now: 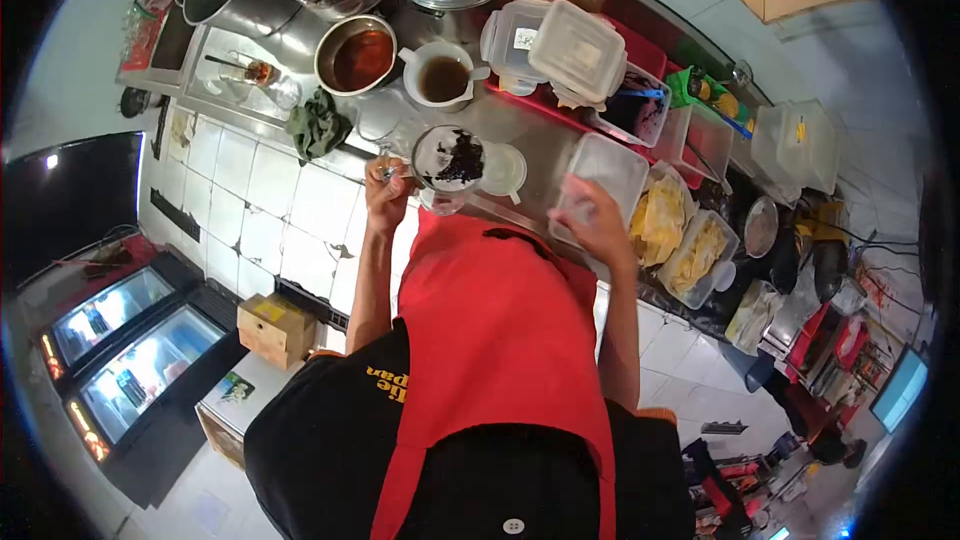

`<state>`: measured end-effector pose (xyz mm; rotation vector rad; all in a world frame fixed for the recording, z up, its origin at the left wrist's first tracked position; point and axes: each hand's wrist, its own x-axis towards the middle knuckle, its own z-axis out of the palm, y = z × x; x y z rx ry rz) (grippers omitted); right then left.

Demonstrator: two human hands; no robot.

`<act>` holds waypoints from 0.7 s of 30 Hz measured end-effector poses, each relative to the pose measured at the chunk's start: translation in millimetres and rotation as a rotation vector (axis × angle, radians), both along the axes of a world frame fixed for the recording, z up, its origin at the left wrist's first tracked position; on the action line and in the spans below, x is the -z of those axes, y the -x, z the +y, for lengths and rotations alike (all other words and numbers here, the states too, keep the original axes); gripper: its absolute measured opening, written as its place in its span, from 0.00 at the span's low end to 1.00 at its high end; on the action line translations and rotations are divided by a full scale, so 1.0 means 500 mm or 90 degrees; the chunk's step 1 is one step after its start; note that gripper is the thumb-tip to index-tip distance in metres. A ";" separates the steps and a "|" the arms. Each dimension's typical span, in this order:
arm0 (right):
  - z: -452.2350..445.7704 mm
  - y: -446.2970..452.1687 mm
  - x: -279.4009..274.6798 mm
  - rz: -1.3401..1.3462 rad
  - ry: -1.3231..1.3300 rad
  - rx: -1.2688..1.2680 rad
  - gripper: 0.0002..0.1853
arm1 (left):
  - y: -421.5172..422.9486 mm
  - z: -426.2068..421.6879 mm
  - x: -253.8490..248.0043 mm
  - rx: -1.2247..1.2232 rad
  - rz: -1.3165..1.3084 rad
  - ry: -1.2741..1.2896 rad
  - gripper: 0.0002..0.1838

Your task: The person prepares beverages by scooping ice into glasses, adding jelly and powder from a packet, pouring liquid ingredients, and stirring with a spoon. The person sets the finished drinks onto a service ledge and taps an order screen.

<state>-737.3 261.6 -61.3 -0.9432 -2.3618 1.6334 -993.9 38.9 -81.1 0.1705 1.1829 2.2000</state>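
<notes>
My left hand (388, 190) is closed round the handle of a round strainer-like vessel (432, 168) at the front edge of the steel counter. Dark wet bits (462, 157) lie inside it, over a pale surface. Touching or just beside its right side stands a translucent plastic jug (505, 170) with pale contents. My right hand (597, 225), slightly blurred, hovers at the near side of a clear plastic container (612, 175). Its fingers are loosely bent and apart, with nothing visible between them; I cannot tell whether they touch the container.
Behind the vessel stand a white jug (444, 78) of brown liquid and a steel pot (357, 55) of reddish liquid. A dark green cloth (318, 125) lies at the counter edge. Tubs of yellow food (697, 258) sit to the right, and lidded boxes (577, 50) are stacked behind.
</notes>
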 end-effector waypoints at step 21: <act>-0.017 0.186 0.043 -0.087 -0.591 -0.021 0.39 | -0.070 0.064 0.263 0.008 0.211 0.139 0.19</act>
